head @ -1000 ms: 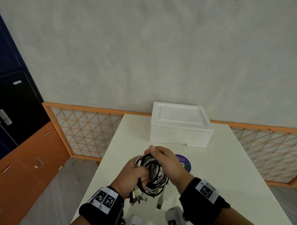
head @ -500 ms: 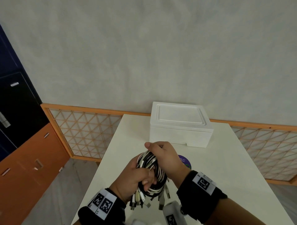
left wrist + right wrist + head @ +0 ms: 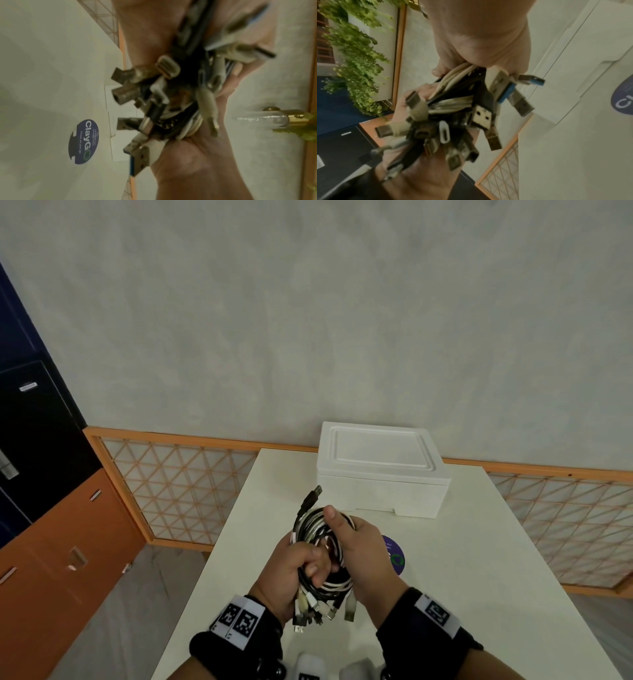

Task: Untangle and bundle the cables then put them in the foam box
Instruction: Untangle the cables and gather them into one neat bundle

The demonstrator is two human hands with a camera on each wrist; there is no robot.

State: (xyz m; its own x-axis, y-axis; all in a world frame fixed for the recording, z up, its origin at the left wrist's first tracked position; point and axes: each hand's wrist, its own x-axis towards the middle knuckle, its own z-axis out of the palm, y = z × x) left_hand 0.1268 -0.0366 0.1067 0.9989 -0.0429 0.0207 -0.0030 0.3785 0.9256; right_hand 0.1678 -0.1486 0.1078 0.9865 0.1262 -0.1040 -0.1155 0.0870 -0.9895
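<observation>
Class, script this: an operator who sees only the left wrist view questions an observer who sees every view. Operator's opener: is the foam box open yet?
Observer: No. The head view shows the foam box with its lid on, at the far end of the table.
Operator: Where is the right thumb?
Observer: The right hand lays its thumb over the top of the cable bundle, which the left hand grips lower down.
Operator: Any loose end up there?
Observer: One black USB plug sticks up above the coil.
</observation>
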